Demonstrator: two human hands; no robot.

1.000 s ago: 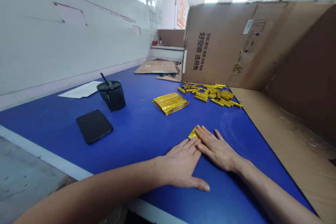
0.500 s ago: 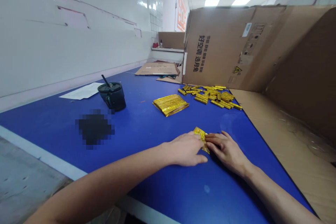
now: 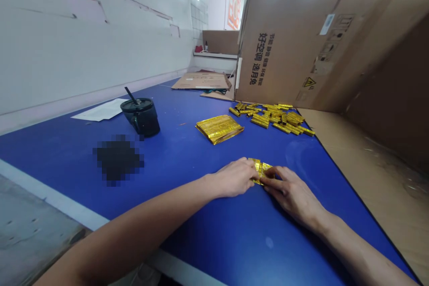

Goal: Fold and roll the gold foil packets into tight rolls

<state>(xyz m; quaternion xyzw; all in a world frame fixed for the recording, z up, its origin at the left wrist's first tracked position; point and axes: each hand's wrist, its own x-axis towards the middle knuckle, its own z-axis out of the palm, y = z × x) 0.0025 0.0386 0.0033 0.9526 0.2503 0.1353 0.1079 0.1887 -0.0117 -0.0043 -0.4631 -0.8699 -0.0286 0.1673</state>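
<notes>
My left hand [image 3: 233, 178] and right hand [image 3: 291, 194] grip a gold foil piece [image 3: 260, 170] on the blue table [image 3: 181, 178]; a flat foil stack [image 3: 219, 129] and a rolled-foil pile [image 3: 273, 118] lie upper centre-right.

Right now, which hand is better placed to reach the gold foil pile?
Probably the right hand: both hands are on the foil piece, but the right lines up better with the foil pile. The left hand sits further left, more in line with the flat foil stack.

A tumbler [image 3: 140, 118] stands left of the foil stack [image 3: 219, 128].
</notes>
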